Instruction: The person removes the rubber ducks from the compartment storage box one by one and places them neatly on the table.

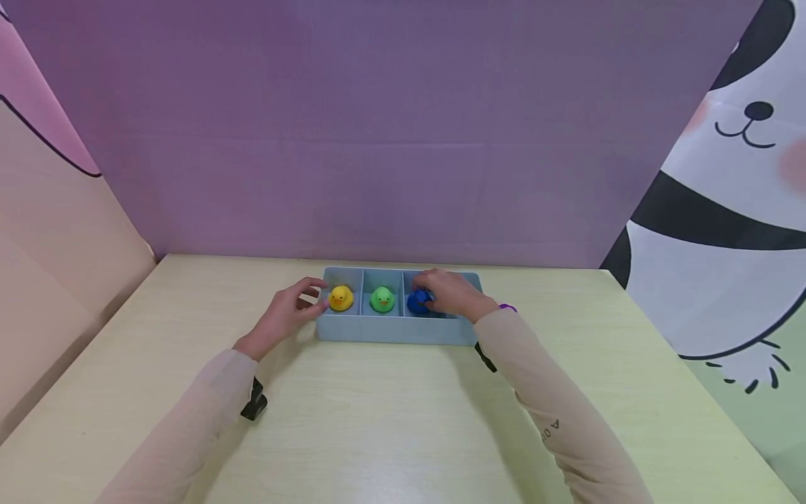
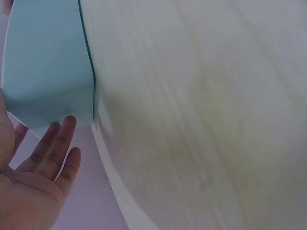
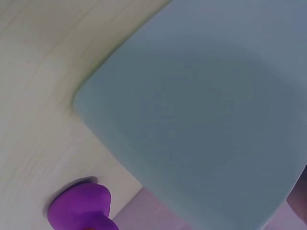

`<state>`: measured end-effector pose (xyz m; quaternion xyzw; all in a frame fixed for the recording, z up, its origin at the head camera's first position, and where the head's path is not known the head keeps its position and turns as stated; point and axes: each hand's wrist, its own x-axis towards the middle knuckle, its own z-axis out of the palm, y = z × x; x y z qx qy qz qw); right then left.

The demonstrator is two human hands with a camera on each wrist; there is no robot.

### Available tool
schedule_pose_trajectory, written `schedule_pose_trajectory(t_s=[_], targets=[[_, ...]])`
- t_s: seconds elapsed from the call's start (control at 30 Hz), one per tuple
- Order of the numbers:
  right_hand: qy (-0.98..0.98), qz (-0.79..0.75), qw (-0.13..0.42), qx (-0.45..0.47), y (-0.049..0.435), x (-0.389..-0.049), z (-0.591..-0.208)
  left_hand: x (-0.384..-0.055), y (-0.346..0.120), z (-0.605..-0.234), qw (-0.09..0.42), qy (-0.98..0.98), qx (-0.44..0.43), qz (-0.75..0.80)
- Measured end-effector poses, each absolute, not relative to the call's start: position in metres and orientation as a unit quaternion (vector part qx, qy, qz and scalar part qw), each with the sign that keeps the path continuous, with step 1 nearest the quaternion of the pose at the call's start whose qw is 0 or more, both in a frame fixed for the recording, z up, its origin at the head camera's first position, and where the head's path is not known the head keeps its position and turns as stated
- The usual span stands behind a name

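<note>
A light blue divided box stands near the table's far edge. A yellow rubber duck sits in its left compartment, and a green rubber duck in the one beside it. My right hand reaches into the third compartment and pinches a blue rubber duck, partly covered by the fingers. At the box's left end is my left hand, its thumb by the rim beside the yellow duck. In the left wrist view, the extended fingers lie against the box's end wall.
A purple rubber duck rests on the table to the right of the box, mostly hidden behind the right wrist in the head view. A purple backdrop rises behind the table's far edge.
</note>
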<state>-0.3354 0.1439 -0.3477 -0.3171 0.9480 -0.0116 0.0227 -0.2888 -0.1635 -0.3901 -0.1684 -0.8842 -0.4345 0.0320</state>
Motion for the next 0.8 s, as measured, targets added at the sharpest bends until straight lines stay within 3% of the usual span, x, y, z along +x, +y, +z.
schedule_pose_trajectory(t_s=[0.8], targets=[[0.937,-0.018,-0.006,-0.348,0.144,-0.332,-0.333,-0.287,-0.164,-0.388,0.029,-0.886,-0.164,-0.433]])
